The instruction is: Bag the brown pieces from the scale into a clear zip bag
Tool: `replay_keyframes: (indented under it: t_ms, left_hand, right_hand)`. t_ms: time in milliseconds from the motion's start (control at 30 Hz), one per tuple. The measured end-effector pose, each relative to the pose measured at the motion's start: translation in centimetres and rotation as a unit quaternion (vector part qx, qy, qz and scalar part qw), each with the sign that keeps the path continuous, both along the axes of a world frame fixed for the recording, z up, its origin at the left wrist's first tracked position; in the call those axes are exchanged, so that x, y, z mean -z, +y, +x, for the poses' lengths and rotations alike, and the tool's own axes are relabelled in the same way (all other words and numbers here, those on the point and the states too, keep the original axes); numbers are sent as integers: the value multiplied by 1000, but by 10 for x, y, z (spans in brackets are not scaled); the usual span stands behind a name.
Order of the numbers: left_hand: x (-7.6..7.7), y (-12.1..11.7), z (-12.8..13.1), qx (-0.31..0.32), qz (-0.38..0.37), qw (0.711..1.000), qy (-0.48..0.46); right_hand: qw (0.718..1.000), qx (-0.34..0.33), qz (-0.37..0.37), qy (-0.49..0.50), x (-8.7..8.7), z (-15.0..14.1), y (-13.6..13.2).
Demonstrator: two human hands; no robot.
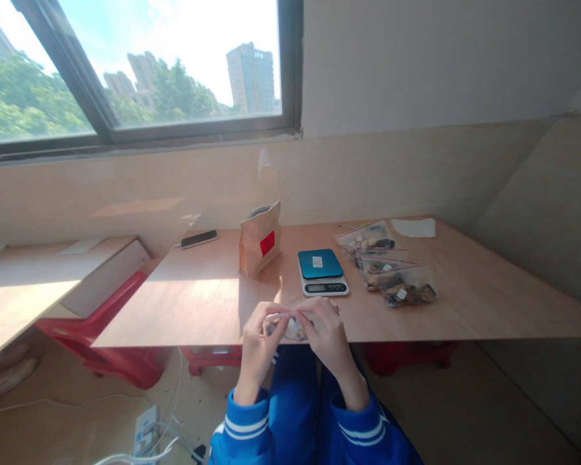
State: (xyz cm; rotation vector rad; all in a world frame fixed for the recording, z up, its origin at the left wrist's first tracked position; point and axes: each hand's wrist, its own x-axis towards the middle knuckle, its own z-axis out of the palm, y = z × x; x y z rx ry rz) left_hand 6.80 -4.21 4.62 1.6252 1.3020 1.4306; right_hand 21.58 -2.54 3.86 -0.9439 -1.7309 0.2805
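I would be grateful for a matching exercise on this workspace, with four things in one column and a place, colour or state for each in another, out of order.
1. Paper bag
2. Phone
3. Digital scale
4. Clear bag

A. Pinched by the left hand and right hand
B. Blue on top
C. Near the table's far left corner
D. Standing upright, with a red label

Pairs: 1-D, 2-C, 3-B, 4-A

Smooth wood-grain counter [174, 316] at centre, matt brown paper bag [252, 252], glossy clear plastic pouches [416, 284] right of centre.
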Motion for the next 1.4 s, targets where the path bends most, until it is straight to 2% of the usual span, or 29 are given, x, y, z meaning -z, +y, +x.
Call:
replay_keyframes:
  t_ms: [400,700,833,1067,1400]
  left_hand:
    - [6,3,3,2,23,999,26]
    - [6,3,6,-17,57,997,58]
    - [5,1,5,-28,51,997,53]
    - [3,-2,-2,-43,8,999,6]
    - [3,-3,-7,-34,-13,999,0]
  right_hand:
    - [995,92,40,0,5,-12,-2]
    - [990,136,25,-22,10,-12,-1]
    - [992,125,24,-11,8,-14,-2]
    - [999,43,0,-13,0,-8,-5]
    - [996,72,55,-24,3,0,1]
